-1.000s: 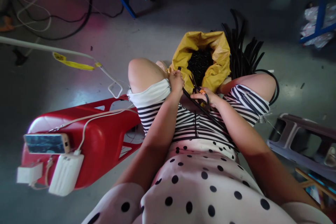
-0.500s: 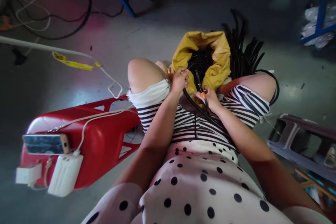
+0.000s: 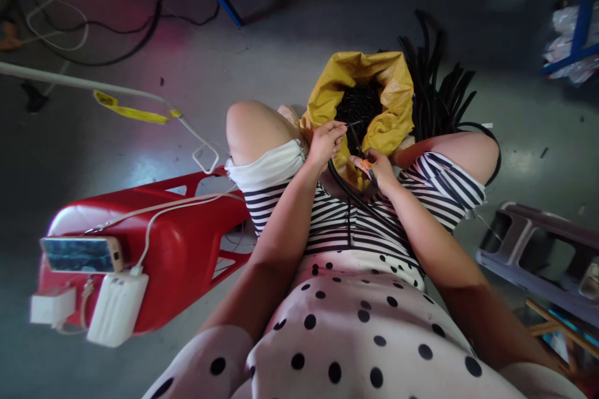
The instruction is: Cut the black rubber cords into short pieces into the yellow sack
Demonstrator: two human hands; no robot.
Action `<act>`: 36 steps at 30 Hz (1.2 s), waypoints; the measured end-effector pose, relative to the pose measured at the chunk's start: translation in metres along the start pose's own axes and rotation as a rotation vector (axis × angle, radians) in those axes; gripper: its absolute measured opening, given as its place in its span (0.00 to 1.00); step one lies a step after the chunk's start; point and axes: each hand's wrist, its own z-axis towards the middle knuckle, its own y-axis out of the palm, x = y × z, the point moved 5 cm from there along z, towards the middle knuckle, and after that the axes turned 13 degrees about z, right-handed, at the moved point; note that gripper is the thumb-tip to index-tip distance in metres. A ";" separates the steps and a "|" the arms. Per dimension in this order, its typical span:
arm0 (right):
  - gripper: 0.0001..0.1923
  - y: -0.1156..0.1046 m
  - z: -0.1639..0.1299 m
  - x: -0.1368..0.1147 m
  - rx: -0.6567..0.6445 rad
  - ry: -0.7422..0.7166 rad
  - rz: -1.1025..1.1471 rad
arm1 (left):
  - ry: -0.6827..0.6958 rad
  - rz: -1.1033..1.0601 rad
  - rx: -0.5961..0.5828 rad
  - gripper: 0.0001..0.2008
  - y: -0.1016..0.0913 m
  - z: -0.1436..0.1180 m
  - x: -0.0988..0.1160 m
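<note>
Fingers of the left hand point(image 3: 326, 144) pinch a black tube point(image 3: 342, 186) near its end; those of the right hand point(image 3: 381, 169) curl around scissors point(image 3: 358, 147) beside it, over the yellow bag point(image 3: 397, 84) of black pieces point(image 3: 358, 105). Snipping seems in hand; the next move likely calls for steadying the tube.

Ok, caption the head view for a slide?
Left hand grips black tube, right hand holds scissors, by yellow bag.

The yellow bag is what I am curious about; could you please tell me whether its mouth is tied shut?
No, the yellow bag gapes open, with many small black pieces showing inside it.
</note>
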 end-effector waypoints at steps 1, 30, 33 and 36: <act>0.37 0.000 0.001 0.001 0.000 0.003 -0.002 | -0.001 0.003 -0.009 0.06 0.000 0.000 0.000; 0.36 -0.003 0.002 0.004 0.010 0.040 -0.055 | 0.023 0.120 -0.057 0.06 0.004 -0.001 -0.006; 0.37 -0.004 0.004 0.009 0.011 0.022 -0.112 | 0.017 0.130 -0.039 0.08 0.004 0.001 -0.008; 0.37 -0.004 0.006 0.013 0.016 0.017 -0.157 | 0.005 0.128 -0.001 0.10 0.004 0.003 -0.011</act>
